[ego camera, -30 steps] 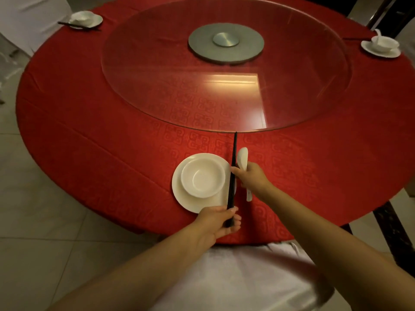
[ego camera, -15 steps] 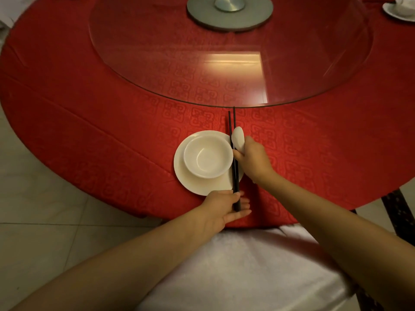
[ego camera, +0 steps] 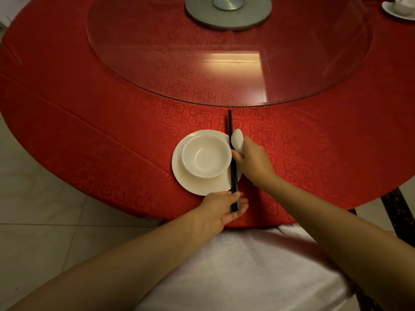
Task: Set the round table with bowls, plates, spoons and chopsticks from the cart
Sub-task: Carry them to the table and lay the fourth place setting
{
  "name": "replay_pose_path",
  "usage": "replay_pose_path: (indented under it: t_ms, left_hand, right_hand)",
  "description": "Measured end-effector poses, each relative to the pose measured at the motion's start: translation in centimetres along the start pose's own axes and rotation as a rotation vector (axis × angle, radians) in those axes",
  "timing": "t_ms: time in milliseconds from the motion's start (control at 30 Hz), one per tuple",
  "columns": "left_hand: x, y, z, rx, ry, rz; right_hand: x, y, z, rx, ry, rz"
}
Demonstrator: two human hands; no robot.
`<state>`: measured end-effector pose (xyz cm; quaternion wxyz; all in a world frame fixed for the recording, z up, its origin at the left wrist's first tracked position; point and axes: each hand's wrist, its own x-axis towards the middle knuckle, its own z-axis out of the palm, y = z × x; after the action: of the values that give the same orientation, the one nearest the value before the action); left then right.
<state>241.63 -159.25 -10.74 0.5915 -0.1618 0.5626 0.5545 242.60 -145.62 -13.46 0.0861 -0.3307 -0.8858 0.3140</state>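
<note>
A white bowl (ego camera: 206, 156) sits on a white plate (ego camera: 197, 185) near the front edge of the round table (ego camera: 112, 122) with its red cloth. Black chopsticks (ego camera: 231, 153) lie across the plate's right rim, pointing toward the table's middle. My left hand (ego camera: 221, 208) pinches their near end at the table edge. My right hand (ego camera: 254, 161) grips a white spoon (ego camera: 237, 139) just right of the chopsticks, its scoop end pointing away from me.
A glass turntable (ego camera: 229, 63) with a grey metal hub (ego camera: 228, 12) fills the table's middle. Another bowl and plate setting (ego camera: 399, 9) stands at the far right. A white-covered chair (ego camera: 247, 265) is under my arms. Tiled floor lies to the left.
The view has moved closer and lower over the table. The two chopsticks have come together into one line across the plate's rim. Both hands keep their holds.
</note>
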Motion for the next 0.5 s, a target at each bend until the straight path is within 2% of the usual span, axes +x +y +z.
replay_pose_path:
  t_ms: [400,500]
  left_hand:
    - [-0.3,-0.1,0.2,0.120,0.042,0.013]
    - [-0.6,0.1,-0.2,0.150,0.040,-0.002]
  right_hand:
    - [0.0,0.0,-0.2,0.012,0.027,0.037]
    - [0.3,-0.1,-1.2,0.048,0.091,0.072]
